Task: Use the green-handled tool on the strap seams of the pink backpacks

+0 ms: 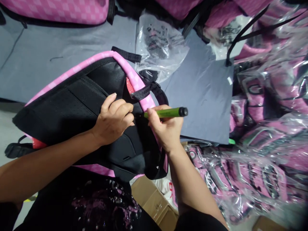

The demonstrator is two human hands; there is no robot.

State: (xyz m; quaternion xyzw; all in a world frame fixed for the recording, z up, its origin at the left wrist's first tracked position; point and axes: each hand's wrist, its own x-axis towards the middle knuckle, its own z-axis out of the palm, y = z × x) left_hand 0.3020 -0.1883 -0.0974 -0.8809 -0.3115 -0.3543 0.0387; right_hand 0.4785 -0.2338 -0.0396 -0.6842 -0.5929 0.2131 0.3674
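Note:
A black and pink checked backpack (79,99) lies with its black padded back panel facing up, partly over the table edge. My right hand (167,128) grips a green marker pen (166,113) with a dark end cap pointing right; its other end points left, close to the bag's black fabric. Curled on the back panel, my left hand (114,120) has its fingers closed, pinching at the bag near the pen's left end. What exactly sits between those fingertips is hidden. A black strap (141,93) crosses the pink edge just above my right hand.
The grey table (202,96) carries a clear printed plastic bag (158,45) behind the backpack. Another pink checked bag (62,11) lies at the back left. Several plastic-wrapped pink bags (252,173) are piled on the right. An open cardboard box (154,199) stands below.

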